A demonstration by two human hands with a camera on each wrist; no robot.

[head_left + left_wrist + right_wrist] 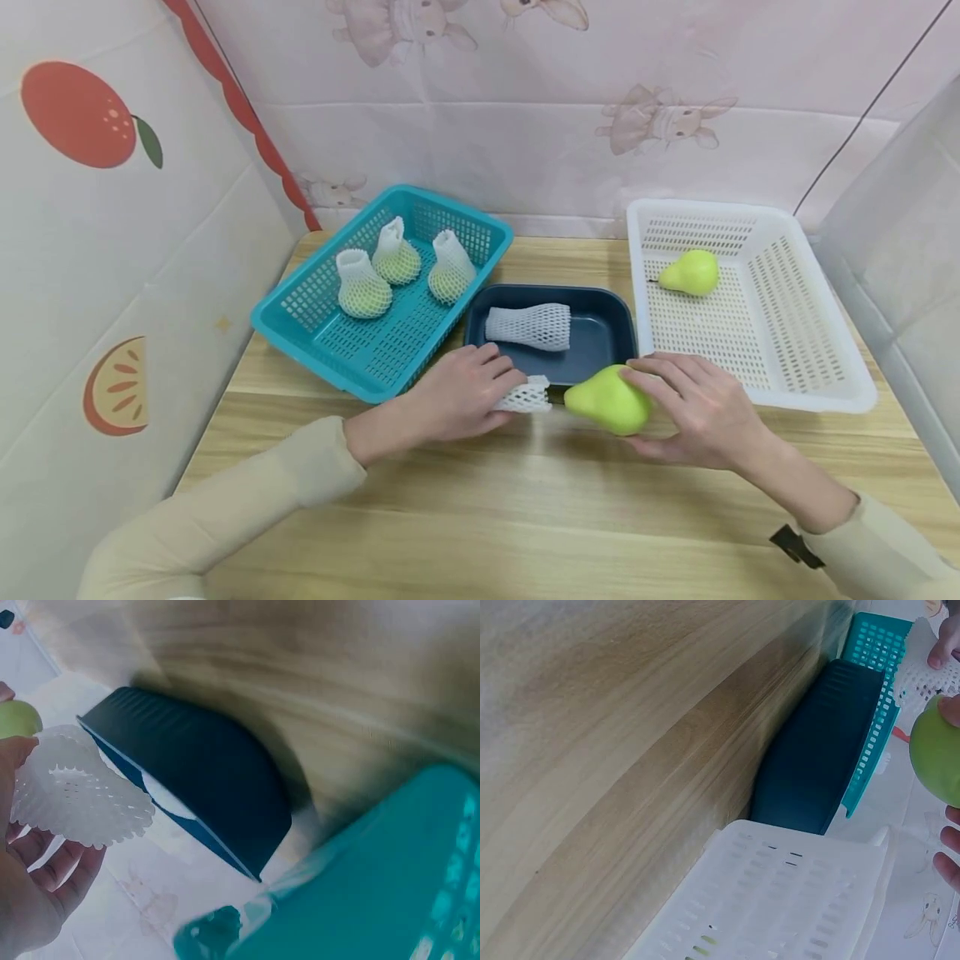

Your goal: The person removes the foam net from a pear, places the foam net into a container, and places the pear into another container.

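Observation:
My left hand (468, 392) pinches a white foam net sleeve (527, 395), its mouth turned towards the pear. In the left wrist view the foam net (79, 787) flares wide beside the fingers. My right hand (701, 408) grips a green pear (611, 400) by its round end, the stem end pointing left at the sleeve's mouth. The right wrist view has the pear (937, 754) at its right edge, with the net (924, 667) just above it. Both hands are over the table's middle, in front of a dark blue tray (600, 333) where another foam net (529, 326) lies.
At the left a teal basket (382, 371) holds three pears in foam nets, one of them a netted pear (363, 287) near its left wall. A white basket (798, 398) at the right holds one bare pear (692, 273). Behind the wooden table (525, 517) rises a covered wall.

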